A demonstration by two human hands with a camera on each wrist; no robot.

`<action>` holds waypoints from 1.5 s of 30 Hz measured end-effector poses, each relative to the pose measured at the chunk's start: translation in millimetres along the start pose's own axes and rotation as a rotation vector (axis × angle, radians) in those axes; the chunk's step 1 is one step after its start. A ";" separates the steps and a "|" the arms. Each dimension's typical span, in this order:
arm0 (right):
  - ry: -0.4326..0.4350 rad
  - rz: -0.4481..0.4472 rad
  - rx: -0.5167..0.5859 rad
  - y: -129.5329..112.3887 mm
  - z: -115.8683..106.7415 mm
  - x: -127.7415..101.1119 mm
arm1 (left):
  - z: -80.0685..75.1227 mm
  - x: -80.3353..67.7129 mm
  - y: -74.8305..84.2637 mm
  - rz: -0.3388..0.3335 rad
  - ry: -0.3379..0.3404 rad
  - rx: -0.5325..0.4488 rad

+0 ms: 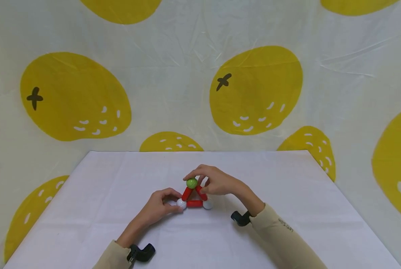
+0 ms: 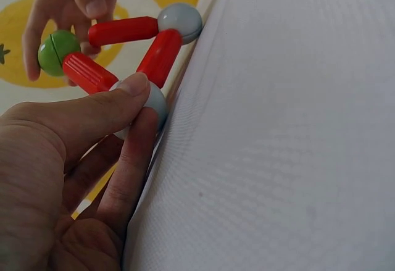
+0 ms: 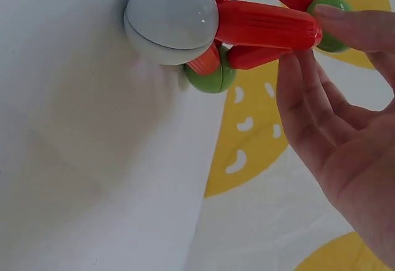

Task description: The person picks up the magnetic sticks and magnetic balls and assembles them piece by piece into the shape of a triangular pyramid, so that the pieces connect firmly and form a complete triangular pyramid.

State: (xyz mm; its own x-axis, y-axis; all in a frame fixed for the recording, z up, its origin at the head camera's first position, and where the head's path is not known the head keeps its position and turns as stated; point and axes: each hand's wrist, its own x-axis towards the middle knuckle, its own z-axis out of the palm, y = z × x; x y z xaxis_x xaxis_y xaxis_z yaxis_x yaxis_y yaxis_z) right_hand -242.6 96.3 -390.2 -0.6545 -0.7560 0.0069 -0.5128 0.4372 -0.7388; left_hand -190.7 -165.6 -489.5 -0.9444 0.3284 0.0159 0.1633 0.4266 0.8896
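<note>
Forearms enter from the lower edge of the head view, converging at frame centre on the white table (image 1: 96, 194). My left hand (image 1: 158, 207) lies low, wrist on the cloth, thumb and forefinger pinching the left white ball (image 1: 181, 203) at the triangle's lower-left corner. Red rods (image 1: 195, 203) form the upright triangle (image 1: 194, 195), centre frame, a second white ball (image 1: 207, 204) at its lower right. My right hand (image 1: 217, 183) arches from the right, fingers curled over, pinching the green ball (image 1: 192, 183) at the apex.
</note>
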 end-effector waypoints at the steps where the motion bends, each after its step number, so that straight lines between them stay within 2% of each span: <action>1: -0.004 -0.002 0.000 0.1 -0.1 -0.1 | 0.0 0.0 0.1 0.000 0.000 0.000; 19: 0.040 -0.014 0.030 6.5 4.7 -2.6 | 0.2 -0.9 -1.1 -0.016 -0.005 -0.015; 26: 0.057 -0.012 0.013 4.1 5.1 -4.2 | 0.0 0.5 -2.4 -0.027 -0.003 0.004; 34: 0.094 -0.023 -0.030 7.7 10.9 -4.9 | 1.4 0.0 -2.6 -0.006 0.002 -0.001; 45: 0.109 -0.010 -0.014 10.2 15.1 -6.1 | 2.2 -0.7 -1.7 -0.020 -0.003 -0.024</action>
State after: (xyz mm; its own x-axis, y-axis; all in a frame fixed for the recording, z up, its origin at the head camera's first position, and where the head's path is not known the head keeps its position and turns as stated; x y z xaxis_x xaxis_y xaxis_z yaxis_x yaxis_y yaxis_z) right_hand -235.4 98.0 -407.9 -0.7056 -0.7032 0.0875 -0.5264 0.4375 -0.7291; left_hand -189.7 -164.8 -492.1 -0.9464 0.3228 -0.0036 0.1373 0.4127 0.9005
